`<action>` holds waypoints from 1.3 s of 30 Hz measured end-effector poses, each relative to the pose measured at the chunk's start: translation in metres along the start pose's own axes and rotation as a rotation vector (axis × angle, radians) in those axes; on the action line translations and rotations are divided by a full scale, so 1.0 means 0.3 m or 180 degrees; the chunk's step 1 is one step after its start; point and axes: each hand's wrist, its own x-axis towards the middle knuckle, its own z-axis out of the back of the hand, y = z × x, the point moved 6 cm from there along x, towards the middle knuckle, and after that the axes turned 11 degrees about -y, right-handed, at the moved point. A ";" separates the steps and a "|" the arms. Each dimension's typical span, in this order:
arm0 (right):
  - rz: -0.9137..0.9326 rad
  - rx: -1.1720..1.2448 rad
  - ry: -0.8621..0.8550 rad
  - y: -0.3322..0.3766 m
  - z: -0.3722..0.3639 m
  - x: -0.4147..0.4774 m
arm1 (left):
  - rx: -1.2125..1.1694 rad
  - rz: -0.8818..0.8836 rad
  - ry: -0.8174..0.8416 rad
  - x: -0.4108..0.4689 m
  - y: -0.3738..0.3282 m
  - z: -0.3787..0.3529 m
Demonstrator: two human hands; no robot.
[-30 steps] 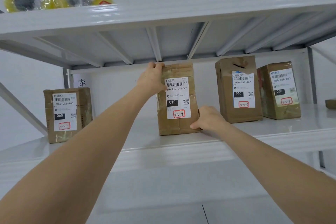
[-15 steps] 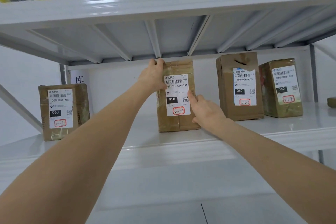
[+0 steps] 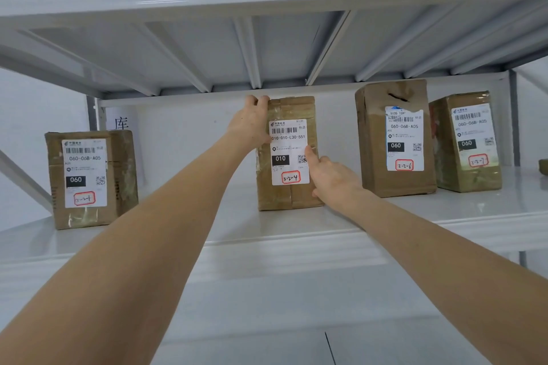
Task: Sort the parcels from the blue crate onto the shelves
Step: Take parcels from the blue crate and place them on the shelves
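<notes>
White metal shelf (image 3: 296, 225), mid-frame: the parcel (image 3: 296, 198) stands upright on it. Our left hand (image 3: 250, 124) grips its top left corner; our right hand (image 3: 332, 178) grasps nothing, one straight forefinger pressing the front. We judge it wants squaring, label (image 3: 289, 139) outward, steadied before letting go. Brown taped carton; white label, code 010, red-ringed 3-2-4.

Both arms outstretched: left hand (image 3: 250, 124) curled over the parcel (image 3: 292, 195) top, right hand (image 3: 332, 178) forefinger straight.
</notes>
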 end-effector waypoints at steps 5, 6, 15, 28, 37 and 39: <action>0.0005 -0.0015 -0.0025 -0.005 -0.018 0.019 | 0.0008 -0.0010 0.0000 0.020 0.011 -0.033; 0.0005 -0.0011 -0.0040 -0.006 -0.021 0.024 | 0.0003 -0.0002 -0.0004 0.024 0.013 -0.039; -0.0049 0.0063 -0.0069 -0.009 -0.052 0.057 | 0.0011 -0.0010 -0.0032 0.042 0.026 -0.076; -0.0177 0.0222 -0.0045 -0.014 -0.064 0.052 | -0.0012 -0.0048 -0.0020 0.054 0.034 -0.090; -0.0355 0.0368 -0.0076 -0.018 -0.031 0.017 | -0.0203 0.0056 0.0182 0.045 0.041 -0.084; -0.0383 0.0405 -0.0080 -0.013 -0.020 0.005 | -0.0241 0.0098 0.0219 0.035 0.045 -0.075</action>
